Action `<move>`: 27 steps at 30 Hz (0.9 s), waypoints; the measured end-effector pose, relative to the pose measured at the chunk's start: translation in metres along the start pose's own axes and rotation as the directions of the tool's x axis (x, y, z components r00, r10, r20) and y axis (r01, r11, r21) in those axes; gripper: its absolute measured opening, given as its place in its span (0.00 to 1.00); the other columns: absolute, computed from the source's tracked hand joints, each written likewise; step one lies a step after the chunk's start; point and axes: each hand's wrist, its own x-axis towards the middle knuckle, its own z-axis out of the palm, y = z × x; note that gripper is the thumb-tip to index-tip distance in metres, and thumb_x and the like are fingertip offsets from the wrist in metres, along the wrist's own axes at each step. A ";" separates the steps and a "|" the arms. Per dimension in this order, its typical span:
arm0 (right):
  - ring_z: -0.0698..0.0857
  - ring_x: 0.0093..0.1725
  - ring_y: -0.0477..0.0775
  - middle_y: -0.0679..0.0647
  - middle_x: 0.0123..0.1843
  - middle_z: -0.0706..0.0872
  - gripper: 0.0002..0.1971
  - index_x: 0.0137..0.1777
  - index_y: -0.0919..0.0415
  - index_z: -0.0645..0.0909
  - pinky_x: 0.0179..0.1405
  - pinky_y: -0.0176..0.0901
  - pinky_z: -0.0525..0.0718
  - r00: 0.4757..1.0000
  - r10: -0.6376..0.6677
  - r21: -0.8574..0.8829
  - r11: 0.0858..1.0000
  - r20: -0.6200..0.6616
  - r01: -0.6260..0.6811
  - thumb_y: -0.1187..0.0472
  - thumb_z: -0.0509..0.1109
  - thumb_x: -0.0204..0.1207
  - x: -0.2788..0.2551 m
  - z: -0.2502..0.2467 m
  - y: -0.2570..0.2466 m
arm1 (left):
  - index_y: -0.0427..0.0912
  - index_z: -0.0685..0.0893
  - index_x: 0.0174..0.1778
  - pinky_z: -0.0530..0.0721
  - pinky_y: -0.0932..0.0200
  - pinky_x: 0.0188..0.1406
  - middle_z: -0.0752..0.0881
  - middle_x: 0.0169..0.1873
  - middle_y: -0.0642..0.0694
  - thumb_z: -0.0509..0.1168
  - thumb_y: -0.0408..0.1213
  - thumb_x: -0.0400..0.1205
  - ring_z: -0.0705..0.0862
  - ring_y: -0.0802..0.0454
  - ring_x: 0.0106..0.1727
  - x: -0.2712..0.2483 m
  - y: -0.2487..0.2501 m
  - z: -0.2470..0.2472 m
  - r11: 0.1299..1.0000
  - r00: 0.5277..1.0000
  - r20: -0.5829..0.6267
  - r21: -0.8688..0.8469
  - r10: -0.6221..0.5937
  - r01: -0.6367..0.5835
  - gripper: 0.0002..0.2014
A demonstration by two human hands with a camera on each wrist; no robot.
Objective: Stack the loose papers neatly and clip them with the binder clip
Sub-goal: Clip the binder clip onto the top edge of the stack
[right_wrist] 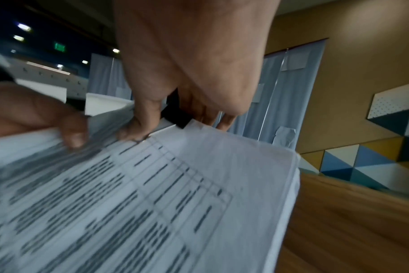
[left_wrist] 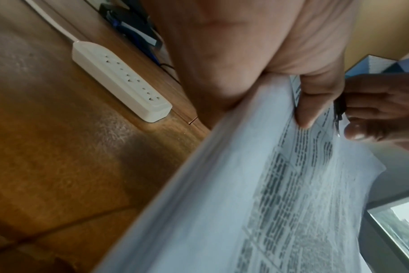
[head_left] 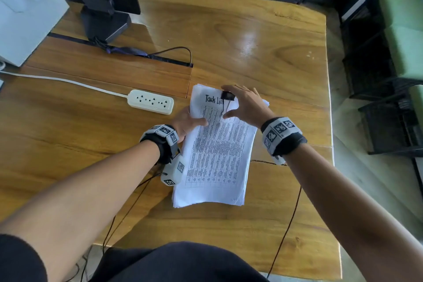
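Your left hand (head_left: pixel 186 123) grips the paper stack (head_left: pixel 217 155) by its left edge, thumb on top. Your right hand (head_left: pixel 246 104) pinches the binder clip (head_left: pixel 227 96) at the stack's top edge above the tabletop (head_left: pixel 263 41).

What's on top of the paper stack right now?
On the paper stack sits a black binder clip at the far edge, its wire handle under the right hand. The left hand thumb presses the left edge. The clip's underside is hidden.
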 end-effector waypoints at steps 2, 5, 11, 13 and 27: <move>0.83 0.62 0.54 0.50 0.62 0.87 0.34 0.68 0.54 0.80 0.61 0.44 0.71 0.996 0.016 0.039 0.999 0.091 -0.020 0.53 0.84 0.60 0.007 -0.006 0.000 | 0.43 0.86 0.52 0.81 0.35 0.65 0.88 0.56 0.34 0.79 0.39 0.54 0.86 0.35 0.61 0.004 -0.003 -0.001 0.998 1.000 0.009 0.061 0.012 -0.012 0.28; 0.85 0.42 0.52 0.53 0.45 0.92 0.19 0.51 0.58 0.88 0.51 0.49 0.86 0.962 0.043 0.095 0.993 0.268 -0.071 0.59 0.85 0.59 0.015 -0.014 -0.003 | 0.50 0.87 0.47 0.81 0.32 0.64 0.90 0.54 0.35 0.78 0.48 0.54 0.86 0.34 0.59 0.013 -0.012 -0.003 0.981 1.000 0.020 0.194 0.017 -0.021 0.24; 0.81 0.31 0.39 0.47 0.39 0.90 0.15 0.48 0.56 0.89 0.36 0.33 0.80 0.947 0.046 0.182 0.977 0.318 -0.109 0.62 0.85 0.60 0.019 -0.014 0.000 | 0.37 0.87 0.55 0.82 0.32 0.62 0.90 0.54 0.35 0.78 0.46 0.54 0.87 0.34 0.58 0.017 -0.016 -0.006 0.979 0.999 0.022 0.199 0.034 -0.038 0.32; 0.81 0.32 0.39 0.46 0.39 0.89 0.15 0.48 0.56 0.89 0.38 0.33 0.81 0.949 0.056 0.194 0.973 0.312 -0.122 0.62 0.85 0.60 0.019 -0.013 -0.001 | 0.35 0.86 0.56 0.82 0.31 0.63 0.89 0.55 0.34 0.78 0.44 0.54 0.86 0.33 0.59 0.018 -0.015 -0.005 0.982 0.999 0.028 0.188 0.016 -0.021 0.34; 0.88 0.53 0.53 0.57 0.59 0.89 0.26 0.68 0.60 0.76 0.53 0.52 0.84 0.777 0.522 0.874 0.113 0.352 -0.473 0.68 0.78 0.70 -0.104 0.048 0.107 | 0.35 0.87 0.48 0.81 0.41 0.66 0.87 0.53 0.35 0.78 0.29 0.65 0.85 0.41 0.59 0.036 -0.011 0.035 1.000 1.000 0.017 0.021 -0.010 0.010 0.16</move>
